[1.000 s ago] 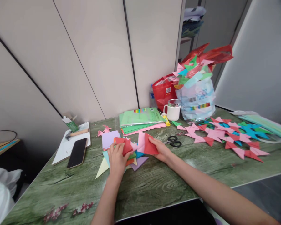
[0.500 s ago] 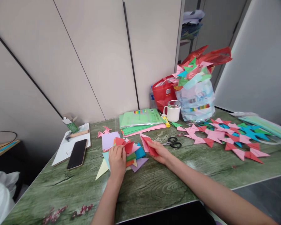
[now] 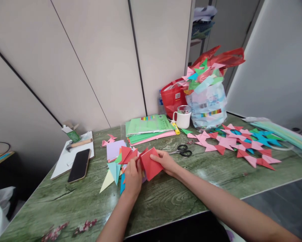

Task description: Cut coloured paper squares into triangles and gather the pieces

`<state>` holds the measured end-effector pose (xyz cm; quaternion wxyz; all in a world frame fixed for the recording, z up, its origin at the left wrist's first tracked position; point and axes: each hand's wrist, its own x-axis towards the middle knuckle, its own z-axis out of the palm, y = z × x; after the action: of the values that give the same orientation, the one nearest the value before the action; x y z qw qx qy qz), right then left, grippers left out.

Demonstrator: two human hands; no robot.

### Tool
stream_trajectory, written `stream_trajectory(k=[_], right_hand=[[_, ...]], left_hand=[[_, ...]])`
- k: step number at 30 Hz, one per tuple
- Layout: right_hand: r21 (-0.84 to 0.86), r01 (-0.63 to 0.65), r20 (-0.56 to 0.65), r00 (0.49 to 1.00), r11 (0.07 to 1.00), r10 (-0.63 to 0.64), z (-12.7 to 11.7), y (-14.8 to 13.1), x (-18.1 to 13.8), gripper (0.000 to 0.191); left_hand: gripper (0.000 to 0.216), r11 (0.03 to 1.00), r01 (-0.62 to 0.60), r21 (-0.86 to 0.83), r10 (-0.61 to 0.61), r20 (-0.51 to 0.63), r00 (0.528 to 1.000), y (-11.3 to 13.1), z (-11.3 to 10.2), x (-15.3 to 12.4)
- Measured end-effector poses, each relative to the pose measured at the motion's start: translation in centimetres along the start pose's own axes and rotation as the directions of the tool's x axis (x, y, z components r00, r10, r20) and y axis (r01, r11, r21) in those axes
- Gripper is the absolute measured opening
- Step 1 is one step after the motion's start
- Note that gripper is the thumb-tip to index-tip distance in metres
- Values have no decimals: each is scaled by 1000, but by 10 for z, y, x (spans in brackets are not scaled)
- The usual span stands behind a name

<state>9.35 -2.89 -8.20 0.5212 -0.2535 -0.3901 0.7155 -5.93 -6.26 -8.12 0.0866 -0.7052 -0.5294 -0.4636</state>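
Note:
A red folded paper (image 3: 151, 166) is pinched in my right hand (image 3: 166, 163), its flat face turned toward me above the pile. My left hand (image 3: 134, 176) has its fingers closed at the left side of that red paper; a darker red edge shows by its fingertips. Beneath and beside the left hand lie loose folded papers: a red piece (image 3: 128, 154), a light blue piece (image 3: 114, 170) and a pale yellow piece (image 3: 106, 182). Part of this pile is hidden behind my hands. Purple square sheets (image 3: 115, 150) lie just behind it.
Black-handled scissors (image 3: 183, 150) lie right of my hands. Behind stand green paper packs (image 3: 149, 126), a white mug (image 3: 183, 117) and a stuffed plastic bag (image 3: 206, 104). Joined pink and red paper shapes (image 3: 226, 143) spread rightward. A phone (image 3: 79, 165) and hammer (image 3: 79, 144) are left.
My right hand has brought its red paper left and turned its face toward me. My left hand has moved right to meet it. Pieces in the pile have shifted, and the view has moved slightly.

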Motion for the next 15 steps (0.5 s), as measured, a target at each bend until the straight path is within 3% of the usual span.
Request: stream_trajectory(k=[4,9,15], right_hand=[[-69,48,-52,997,996,-51,2,6,0,27],[-92,71,-57,995,993,-77,-1,5,3,28],[-38,38,-51,998,999,-40,-4,3,3,48]], left_hand=[[16,996,56,-70,-54,35,998,2,1,-3],[17,981,108,-161,-82,162,983,6,-1,-2],[15,967,155,-204,-85,316,945,13,-8,2]])
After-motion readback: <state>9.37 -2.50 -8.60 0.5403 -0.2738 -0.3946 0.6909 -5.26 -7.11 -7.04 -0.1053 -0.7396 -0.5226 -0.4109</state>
